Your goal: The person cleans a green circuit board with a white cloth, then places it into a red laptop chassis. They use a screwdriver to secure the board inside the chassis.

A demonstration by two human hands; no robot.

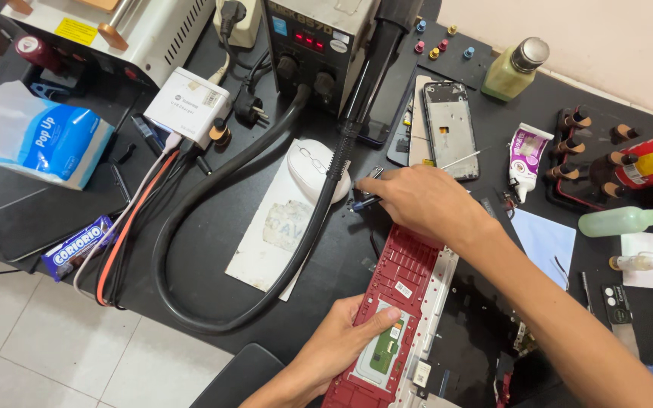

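Laptop shell point(398, 298), one red piece with its inner side up, lies on the black tabletop point(213, 249) at the near edge, between the two hands. One left hand point(338, 344) rests on its lower part; the thumb presses flat beside the single green board point(385, 353) and the other fingers curl under the edge, so it grips the shell. One right hand point(425, 202) reaches across the upper end of the shell, its fingers closed on one small tool point(364, 202) with a dark blue tip that points left, near the white mouse point(313, 168). One thick black hose point(221, 219) loops over the tabletop and one white sheet point(270, 234) lies under it. Behind the right hand is one opened phone point(450, 128). At the right I count two bottles: one with yellowish liquid point(514, 69) standing, one green point(620, 221) lying down. One tube point(524, 157) lies beside the phone. At the left are one tissue pack point(43, 140) and one candy bar point(78, 247).
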